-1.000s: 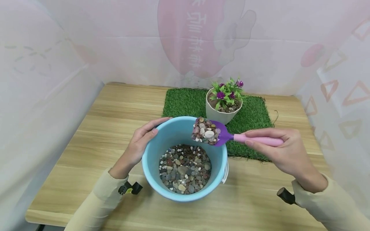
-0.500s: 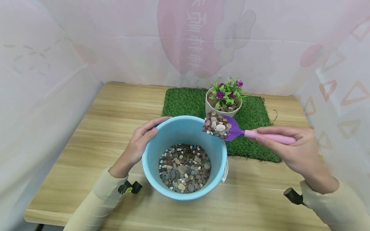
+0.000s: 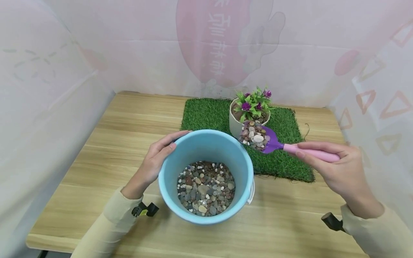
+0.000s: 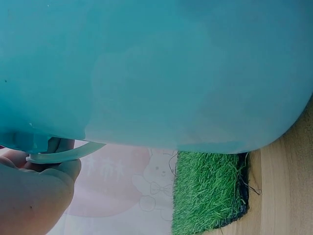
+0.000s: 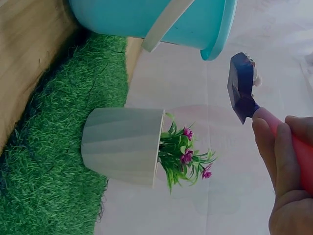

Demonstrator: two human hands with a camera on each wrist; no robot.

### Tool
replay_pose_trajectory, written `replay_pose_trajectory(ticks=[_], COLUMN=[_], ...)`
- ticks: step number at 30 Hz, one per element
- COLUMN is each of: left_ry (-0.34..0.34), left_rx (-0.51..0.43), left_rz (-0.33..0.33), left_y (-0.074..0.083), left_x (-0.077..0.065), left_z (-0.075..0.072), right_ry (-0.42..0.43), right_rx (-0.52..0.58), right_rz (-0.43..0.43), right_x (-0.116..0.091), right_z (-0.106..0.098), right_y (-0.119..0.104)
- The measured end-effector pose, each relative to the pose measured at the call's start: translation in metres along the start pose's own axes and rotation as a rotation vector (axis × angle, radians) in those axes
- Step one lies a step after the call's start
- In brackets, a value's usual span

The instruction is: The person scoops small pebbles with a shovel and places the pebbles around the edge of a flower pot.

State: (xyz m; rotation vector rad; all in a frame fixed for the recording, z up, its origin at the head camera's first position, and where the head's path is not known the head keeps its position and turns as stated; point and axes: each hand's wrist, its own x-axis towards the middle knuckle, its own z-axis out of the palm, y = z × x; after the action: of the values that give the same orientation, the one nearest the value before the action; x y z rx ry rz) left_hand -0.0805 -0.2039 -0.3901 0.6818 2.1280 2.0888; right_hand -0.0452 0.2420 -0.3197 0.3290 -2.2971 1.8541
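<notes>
My right hand [image 3: 337, 166] grips the pink handle of a purple hand trowel [image 3: 273, 141]. Mixed pebbles [image 3: 255, 136] are heaped on its blade, which is roughly level just beyond the bucket's right rim and in front of the flower pot [image 3: 237, 122]. My left hand [image 3: 157, 159] holds the left rim of a light-blue bucket [image 3: 206, 216], thumb at the rim and fingers along the outer side. More pebbles [image 3: 206, 188] cover the bucket's bottom. In the left wrist view, my left fingers [image 4: 68, 169] are partly hidden by the bucket's pale handle [image 4: 68, 154].
The white pot holds a plant with purple flowers [image 3: 253, 105] and stands on a green artificial-grass mat [image 3: 280, 161]. A wooden table [image 3: 129, 118] lies beneath everything. Printed cloth walls [image 3: 145, 53] enclose the back and sides. The bucket's white handle [image 3: 251, 193] hangs at its right side.
My right hand has carried the loaded trowel rightward and slightly away, from over the bucket to beside its rim, near the flower pot. My left hand and the bucket stay in place.
</notes>
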Motion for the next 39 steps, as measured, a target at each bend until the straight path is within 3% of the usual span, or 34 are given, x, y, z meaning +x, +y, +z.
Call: replay_pose_trajectory(ticks=[6,9,18,22,30,39], left_ry=[-0.005,-0.002,0.002,0.003,-0.003,0.0], left_rx=[0.002,0.003,0.002,0.006,0.008,0.004], left_rz=[0.009,0.008,0.009,0.01,0.005,0.007], left_y=[0.001,0.001,0.001,0.001,0.001,0.0], left_x=[0.0,0.0,0.0,0.0,0.0,0.0], left_z=[0.0,0.001,0.001,0.001,0.0,0.0], right_ry=[-0.036,-0.036,0.017,0.024,0.056,0.076], right_rx=[0.099,0.093,-0.013,0.012,-0.074,-0.202], right_rz=[-0.03,-0.001,0.119,0.183,0.167,0.221], right_x=[-0.002,-0.003,-0.005,-0.005,-0.003,0.004], right_z=[-0.005,-0.005,-0.008,-0.008,-0.007,-0.006], right_y=[0.009,0.013,0.024,0.03,0.043,0.052])
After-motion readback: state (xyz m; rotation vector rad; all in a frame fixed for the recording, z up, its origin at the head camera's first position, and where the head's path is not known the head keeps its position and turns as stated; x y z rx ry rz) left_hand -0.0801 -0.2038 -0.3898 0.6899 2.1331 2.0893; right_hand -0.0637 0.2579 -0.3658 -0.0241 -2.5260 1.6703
